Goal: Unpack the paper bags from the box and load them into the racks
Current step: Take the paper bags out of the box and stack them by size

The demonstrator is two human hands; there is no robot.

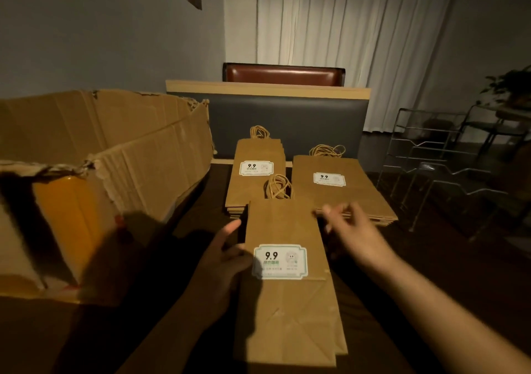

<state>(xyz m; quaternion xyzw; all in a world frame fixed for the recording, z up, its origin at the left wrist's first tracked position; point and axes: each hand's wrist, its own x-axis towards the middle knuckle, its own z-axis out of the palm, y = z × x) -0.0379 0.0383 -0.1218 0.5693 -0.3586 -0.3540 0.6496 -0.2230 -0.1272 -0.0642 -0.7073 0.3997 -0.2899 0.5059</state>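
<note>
A flat brown paper bag (287, 310) with a white "9.9" label and twine handles lies closest to me on the dark table. My left hand (227, 256) grips its left edge beside the label. My right hand (347, 227) hovers at the bag's upper right corner, fingers apart and blurred, over the near edge of a wide stack of bags (339, 192). A narrower stack of bags (257, 178) lies behind the near bag. The torn cardboard box (120, 167) stands open at the left. Wire racks (436, 167) stand at the right.
A dark padded bench back (287, 121) with a wooden top rail runs behind the table, with a brown chair behind it. White curtains hang at the back. A potted plant (508, 86) sits at the far right. Something yellow shows inside the box.
</note>
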